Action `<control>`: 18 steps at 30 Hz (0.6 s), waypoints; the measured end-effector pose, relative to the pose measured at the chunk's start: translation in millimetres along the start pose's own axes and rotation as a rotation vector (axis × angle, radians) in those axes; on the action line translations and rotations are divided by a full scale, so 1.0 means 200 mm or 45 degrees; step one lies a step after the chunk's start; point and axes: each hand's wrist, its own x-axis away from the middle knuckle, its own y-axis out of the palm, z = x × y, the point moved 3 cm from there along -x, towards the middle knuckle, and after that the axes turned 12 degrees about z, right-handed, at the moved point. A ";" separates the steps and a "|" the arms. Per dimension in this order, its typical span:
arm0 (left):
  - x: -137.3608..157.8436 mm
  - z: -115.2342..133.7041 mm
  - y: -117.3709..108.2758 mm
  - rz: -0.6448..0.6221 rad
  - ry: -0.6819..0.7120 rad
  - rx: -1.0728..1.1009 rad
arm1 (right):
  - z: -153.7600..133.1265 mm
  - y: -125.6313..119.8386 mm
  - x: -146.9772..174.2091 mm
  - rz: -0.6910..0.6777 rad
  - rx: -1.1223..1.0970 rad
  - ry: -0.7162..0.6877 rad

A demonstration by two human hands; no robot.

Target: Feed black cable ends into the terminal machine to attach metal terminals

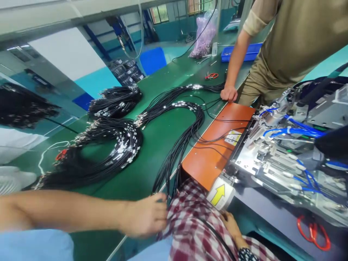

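A bare forearm reaches in from the left, and my left hand (144, 215), slightly blurred, is curled at the lower end of a bundle of thin black cables (174, 152). The fingers appear closed on some of these cables; the exact grip is hidden. The bundle curves over the green table and hangs at its edge beside red-and-white plaid cloth (195, 217). By the yellow arrow label (218, 194), my right hand (231, 226), with a dotted cuff, is half hidden by the plaid. What its fingers hold does not show. A single black cable crosses the cloth.
Coiled cables (122, 141) lie on the green table (160, 159). Opposite, a co-worker's hand (229, 93) touches cables at the table edge. An orange board (209, 145) adjoins a metal machine (282, 156). Red-handled scissors (312, 232) lie lower right; a blue tray (251, 52) stands behind.
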 end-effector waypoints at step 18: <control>-0.50 -0.61 -0.40 -0.086 -0.037 -0.278 | 0.03 -0.26 0.32 0.261 -0.272 0.059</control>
